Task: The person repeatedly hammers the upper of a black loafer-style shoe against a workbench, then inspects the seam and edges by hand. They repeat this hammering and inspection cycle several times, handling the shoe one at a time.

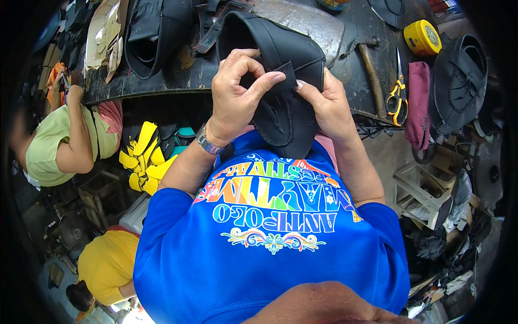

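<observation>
I hold a black leather sandal (280,116), sole toward me, its toe resting against the edge of the dark workbench (162,83). My left hand (237,92) pinches a small black strap piece (286,75) on the sandal between thumb and forefinger; a metal watch sits on that wrist. My right hand (326,105) grips the sandal's right side, fingers touching the same strap. My blue printed shirt fills the lower view.
On the bench lie a hammer (372,70), orange-handled scissors (398,94), a yellow round tin (422,38), a maroon cloth (418,102) and more black sandal parts (458,81). Yellow soles (143,159) are stacked below. Two other people sit at the left, in green (54,140) and in yellow (105,267).
</observation>
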Demonstrator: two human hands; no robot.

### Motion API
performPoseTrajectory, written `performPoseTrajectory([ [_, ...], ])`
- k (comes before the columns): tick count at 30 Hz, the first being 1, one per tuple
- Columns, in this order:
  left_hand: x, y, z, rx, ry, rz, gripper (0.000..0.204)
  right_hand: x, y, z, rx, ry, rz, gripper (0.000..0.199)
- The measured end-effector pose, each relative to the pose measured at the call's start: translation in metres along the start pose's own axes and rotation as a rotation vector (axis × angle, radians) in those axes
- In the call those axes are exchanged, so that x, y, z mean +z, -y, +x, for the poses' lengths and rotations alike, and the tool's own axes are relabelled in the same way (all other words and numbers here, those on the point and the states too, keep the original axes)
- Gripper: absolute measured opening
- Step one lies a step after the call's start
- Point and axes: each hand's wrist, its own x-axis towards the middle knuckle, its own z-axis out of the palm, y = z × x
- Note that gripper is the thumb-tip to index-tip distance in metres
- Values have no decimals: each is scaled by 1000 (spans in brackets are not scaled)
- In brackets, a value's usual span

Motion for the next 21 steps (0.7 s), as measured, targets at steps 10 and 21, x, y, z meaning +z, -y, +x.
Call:
performPoseTrajectory([
  [10, -8, -2, 5, -54, 83, -66, 25, 3, 2, -1, -1, -6, -45, 24],
  [21, -5, -4, 9, -31, 53, -72, 24, 6, 2, -2, -1, -11, -34, 24],
])
